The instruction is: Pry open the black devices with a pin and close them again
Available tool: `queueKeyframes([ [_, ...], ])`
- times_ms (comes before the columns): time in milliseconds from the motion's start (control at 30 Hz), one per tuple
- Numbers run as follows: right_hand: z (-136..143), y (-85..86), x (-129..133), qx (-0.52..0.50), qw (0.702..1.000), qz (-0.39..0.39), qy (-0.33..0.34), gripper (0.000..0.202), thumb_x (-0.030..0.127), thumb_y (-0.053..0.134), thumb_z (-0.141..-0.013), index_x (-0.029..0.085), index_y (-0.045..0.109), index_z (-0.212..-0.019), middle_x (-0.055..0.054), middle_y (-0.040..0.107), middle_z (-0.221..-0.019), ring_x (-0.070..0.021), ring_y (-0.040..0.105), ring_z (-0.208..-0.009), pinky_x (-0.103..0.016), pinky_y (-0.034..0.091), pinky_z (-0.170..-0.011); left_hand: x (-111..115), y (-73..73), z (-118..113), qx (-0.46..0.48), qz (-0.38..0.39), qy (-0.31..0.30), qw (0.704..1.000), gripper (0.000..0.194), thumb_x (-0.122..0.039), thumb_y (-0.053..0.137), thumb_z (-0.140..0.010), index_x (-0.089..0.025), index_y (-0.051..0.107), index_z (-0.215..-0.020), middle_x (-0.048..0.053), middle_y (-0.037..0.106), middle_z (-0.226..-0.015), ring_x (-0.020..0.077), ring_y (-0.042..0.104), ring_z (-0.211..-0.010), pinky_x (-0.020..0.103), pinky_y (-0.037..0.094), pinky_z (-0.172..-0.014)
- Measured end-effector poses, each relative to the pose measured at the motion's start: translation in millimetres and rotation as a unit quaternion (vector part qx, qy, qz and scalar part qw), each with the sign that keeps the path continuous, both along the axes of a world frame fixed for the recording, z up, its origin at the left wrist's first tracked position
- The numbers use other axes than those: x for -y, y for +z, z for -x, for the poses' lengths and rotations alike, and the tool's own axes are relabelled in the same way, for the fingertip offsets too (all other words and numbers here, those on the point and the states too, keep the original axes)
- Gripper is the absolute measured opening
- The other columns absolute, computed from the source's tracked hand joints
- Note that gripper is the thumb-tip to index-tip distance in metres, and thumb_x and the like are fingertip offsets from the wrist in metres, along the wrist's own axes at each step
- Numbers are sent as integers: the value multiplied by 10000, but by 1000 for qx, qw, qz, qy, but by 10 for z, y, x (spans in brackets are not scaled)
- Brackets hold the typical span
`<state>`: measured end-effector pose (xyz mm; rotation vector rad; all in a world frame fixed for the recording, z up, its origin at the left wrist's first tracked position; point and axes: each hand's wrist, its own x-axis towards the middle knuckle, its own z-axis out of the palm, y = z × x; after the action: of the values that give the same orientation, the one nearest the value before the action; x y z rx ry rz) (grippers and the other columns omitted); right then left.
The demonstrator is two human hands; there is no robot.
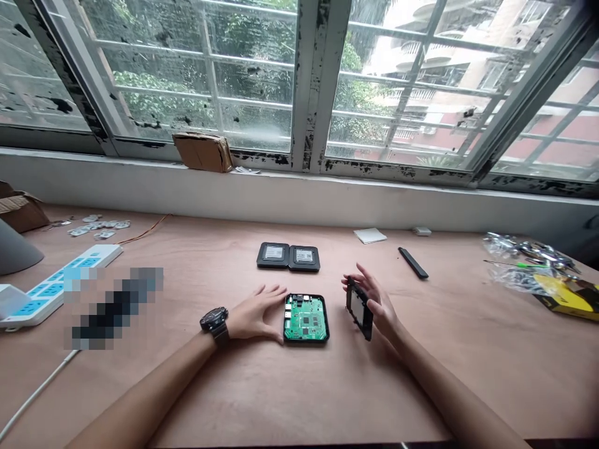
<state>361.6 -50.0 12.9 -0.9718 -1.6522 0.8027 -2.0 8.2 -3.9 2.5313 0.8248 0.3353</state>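
Observation:
A black square case with a green circuit board (pixel 306 319) inside lies face up on the wooden table. My left hand (pixel 257 313) rests at its left side, thumb and fingers spread apart, with the fingertips at the case's edge. To the right of the case, my right hand (pixel 378 305) holds a black square cover (pixel 360 308) tilted up on its edge, thumb on the near side and fingers behind. Behind the case lie two black square covers with white labels, a left one (pixel 273 252) and a right one (pixel 304 255), side by side.
A black bar (pixel 413 263) and a white card (pixel 370 236) lie at the back right. Bagged parts (pixel 528 255) and a yellow-black package (pixel 573 298) sit far right. On the left is a white power strip (pixel 65 280); a cardboard box (pixel 203 153) stands on the sill.

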Motion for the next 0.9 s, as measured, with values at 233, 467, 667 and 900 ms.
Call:
queueKeyframes([
  [233, 526, 344, 6, 131, 987, -33, 83, 996, 645, 716, -813, 274, 244, -1607, -154, 544, -1462, -352, 533, -1344, -537, 434, -1127, -80, 95, 236, 48, -15, 61, 997, 741, -646, 697, -870, -229, 543, -1463, 107, 516, -1524, 294, 454, -1436, 439, 370, -1188],
  [467, 1105, 428, -106, 351, 925, -81, 121, 1062, 624, 824, -689, 179, 403, -1556, -203, 495, -1525, -398, 504, -1366, -541, 440, -1119, -160, 32, 378, 101, -40, 98, 989, 465, -542, 603, -976, -259, 661, -1340, 61, 658, -1377, 269, 584, -1311, 399, 454, -1120],
  [667, 1178, 266, -144, 414, 898, -92, 120, 993, 654, 800, -699, 154, 496, -1501, -195, 538, -1492, -396, 520, -1346, -529, 451, -1111, -116, -28, 340, 107, -46, 110, 987, 489, -530, 640, -953, -251, 646, -1354, 66, 654, -1380, 266, 553, -1344, 413, 443, -1134],
  [900, 1211, 221, -131, 432, 890, -93, 115, 974, 689, 771, -711, 131, 531, -1472, -195, 561, -1467, -395, 531, -1327, -515, 458, -1109, -113, -43, 328, 108, -52, 103, 987, 473, -515, 641, -959, -251, 647, -1351, 70, 648, -1384, 273, 543, -1349, 428, 435, -1143],
])
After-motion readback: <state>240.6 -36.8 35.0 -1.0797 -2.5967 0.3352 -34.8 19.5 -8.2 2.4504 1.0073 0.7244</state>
